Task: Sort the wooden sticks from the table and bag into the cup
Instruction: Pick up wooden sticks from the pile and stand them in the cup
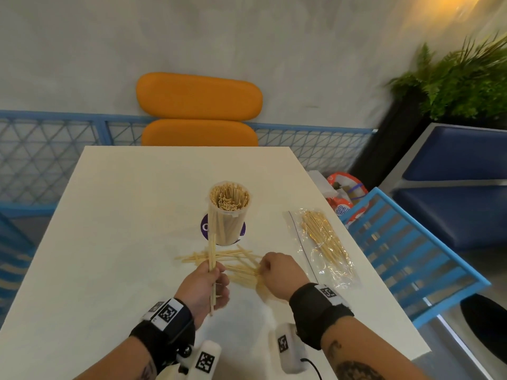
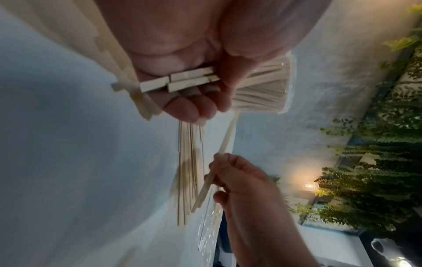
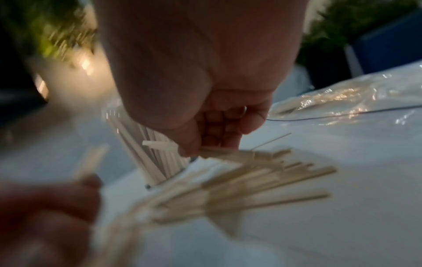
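Note:
A clear cup (image 1: 229, 212) packed with upright wooden sticks stands mid-table. In front of it lies a loose pile of sticks (image 1: 241, 266). My left hand (image 1: 216, 272) grips a small bundle of sticks (image 1: 212, 253) held upright near the cup; their cut ends (image 2: 180, 79) show under my curled fingers (image 2: 189, 106). My right hand (image 1: 262, 267) is down at the pile's right end. It pinches a stick (image 2: 219, 173) lifted off the pile (image 2: 189, 171). In the blurred right wrist view my fingertips (image 3: 194, 150) close on a stick above the pile (image 3: 251, 184). A clear bag (image 1: 323, 242) holding more sticks lies to the right.
The white table (image 1: 123, 215) has an orange chair (image 1: 199, 111) at its far side and a blue chair (image 1: 406, 253) at its right edge. A printed plastic bag (image 1: 345, 196) sits beyond the right edge. A purple sticker (image 1: 204, 227) lies under the cup.

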The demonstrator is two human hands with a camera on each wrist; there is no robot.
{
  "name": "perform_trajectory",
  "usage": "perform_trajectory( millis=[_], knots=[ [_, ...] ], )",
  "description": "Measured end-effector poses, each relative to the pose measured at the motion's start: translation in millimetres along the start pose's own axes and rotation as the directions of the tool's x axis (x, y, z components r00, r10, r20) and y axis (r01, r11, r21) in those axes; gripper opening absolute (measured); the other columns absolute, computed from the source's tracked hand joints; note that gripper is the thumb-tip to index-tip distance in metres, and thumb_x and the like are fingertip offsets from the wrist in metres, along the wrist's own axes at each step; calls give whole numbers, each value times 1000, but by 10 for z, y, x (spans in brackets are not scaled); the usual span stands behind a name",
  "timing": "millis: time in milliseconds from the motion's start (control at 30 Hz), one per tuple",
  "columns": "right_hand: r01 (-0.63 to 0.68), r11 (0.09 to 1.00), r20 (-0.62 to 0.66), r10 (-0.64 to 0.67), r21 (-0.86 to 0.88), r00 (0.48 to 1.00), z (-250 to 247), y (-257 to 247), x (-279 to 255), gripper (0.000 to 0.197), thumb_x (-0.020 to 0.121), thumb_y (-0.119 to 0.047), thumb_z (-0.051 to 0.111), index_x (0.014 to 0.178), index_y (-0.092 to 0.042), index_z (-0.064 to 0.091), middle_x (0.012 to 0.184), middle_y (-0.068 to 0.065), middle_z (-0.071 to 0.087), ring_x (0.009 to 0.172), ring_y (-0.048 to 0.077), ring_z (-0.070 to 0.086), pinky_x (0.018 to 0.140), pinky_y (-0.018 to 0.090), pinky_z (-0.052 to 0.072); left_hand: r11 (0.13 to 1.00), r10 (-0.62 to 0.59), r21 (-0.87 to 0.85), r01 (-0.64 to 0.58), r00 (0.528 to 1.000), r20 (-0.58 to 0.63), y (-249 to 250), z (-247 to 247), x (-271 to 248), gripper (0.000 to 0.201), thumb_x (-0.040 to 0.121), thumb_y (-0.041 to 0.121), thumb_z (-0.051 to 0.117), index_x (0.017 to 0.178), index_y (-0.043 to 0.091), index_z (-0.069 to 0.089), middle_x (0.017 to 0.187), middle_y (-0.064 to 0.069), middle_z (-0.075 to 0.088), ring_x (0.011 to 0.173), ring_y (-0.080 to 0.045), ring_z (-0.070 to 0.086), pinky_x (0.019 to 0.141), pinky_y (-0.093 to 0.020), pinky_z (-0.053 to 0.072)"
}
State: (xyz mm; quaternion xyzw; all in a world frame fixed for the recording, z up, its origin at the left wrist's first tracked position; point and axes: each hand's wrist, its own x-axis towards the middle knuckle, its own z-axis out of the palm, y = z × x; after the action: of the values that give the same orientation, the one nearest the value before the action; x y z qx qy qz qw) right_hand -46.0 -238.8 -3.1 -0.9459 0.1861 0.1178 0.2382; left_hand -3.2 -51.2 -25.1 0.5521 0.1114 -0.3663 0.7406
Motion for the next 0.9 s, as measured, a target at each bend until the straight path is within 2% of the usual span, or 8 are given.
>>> perform_trajectory(
  millis=[100, 200, 300, 367, 500, 633, 733, 900],
  knots=[
    [14, 955, -28, -6, 296, 1000, -86, -115, -139, 25, 91, -22, 63, 68, -28, 57, 71, -13, 57, 64, 1, 51, 57, 13, 38, 1000, -6, 17, 5, 998, 70, -27, 153, -40, 21, 108, 13, 36, 106, 7, 56, 89, -13, 72, 73, -28, 68, 71, -41, 56],
    [-18, 871, -56, 52, 490, 997, -63, -211, -239, 12, 86, -22, 73, 80, -11, 74, 70, -8, 65, 58, -1, 56, 55, 12, 45, 999, 1, 35, -6, 991, 132, -49, 308, -93, 24, 109, 15, 35, 114, 9, 57, 94, -10, 76, 77, -26, 72, 84, -46, 56],
    [-31, 865, -64, 73, 502, 995, 24, -213, -269, 23, 81, -25, 81, 85, -3, 76, 68, -6, 70, 51, -2, 60, 51, 14, 48, 999, -38, 45, 32, 989, 145, -61, 376, -113, 26, 109, 19, 36, 114, 14, 60, 92, -13, 74, 74, -28, 73, 73, -41, 58],
    [21, 899, -65, 9, 437, 998, 46, -204, -302, 19, 81, -27, 81, 88, -10, 79, 80, -2, 75, 64, 1, 65, 65, 22, 54, 993, -66, 100, 55, 992, 111, -75, 350, -99, 25, 109, 22, 37, 116, 13, 60, 88, -13, 69, 65, -24, 66, 66, -37, 56],
    [51, 956, -118, -17, 288, 993, 10, -117, -286, 17, 88, -25, 74, 102, -17, 79, 102, -4, 74, 81, 1, 59, 67, 4, 41, 996, -63, 69, 63, 998, -8, -76, 234, -68, 24, 108, 21, 37, 110, 8, 57, 87, -12, 57, 51, -13, 41, 53, -31, 48],
    [-37, 990, -86, 25, -133, 996, 17, -4, -104, 34, 92, -38, 62, 125, -28, 66, 118, -1, 59, 116, 20, 51, 93, 32, 46, 995, -92, -36, 90, 994, -64, -75, 112, -73, 23, 108, 28, 39, 99, 13, 53, 63, 0, 44, 44, -10, 31, 48, -24, 35],
    [-21, 930, -28, 11, -368, 1000, 47, 20, -44, 27, 97, -38, 55, 119, -28, 68, 111, 2, 56, 115, 25, 48, 93, 38, 47, 995, -84, -62, 80, 993, -80, -65, 37, -100, 23, 108, 30, 39, 96, 14, 51, 59, 2, 37, 44, -9, 28, 46, -23, 33],
    [-6, 911, -52, -17, -412, 999, 88, 34, -19, 26, 96, -22, 48, 110, -27, 70, 109, 2, 60, 106, 23, 54, 90, 34, 46, 996, -50, -85, 41, 993, -106, -31, -67, -121, 22, 108, 27, 38, 96, 14, 51, 60, 1, 37, 45, -11, 29, 48, -24, 33]
  ],
)
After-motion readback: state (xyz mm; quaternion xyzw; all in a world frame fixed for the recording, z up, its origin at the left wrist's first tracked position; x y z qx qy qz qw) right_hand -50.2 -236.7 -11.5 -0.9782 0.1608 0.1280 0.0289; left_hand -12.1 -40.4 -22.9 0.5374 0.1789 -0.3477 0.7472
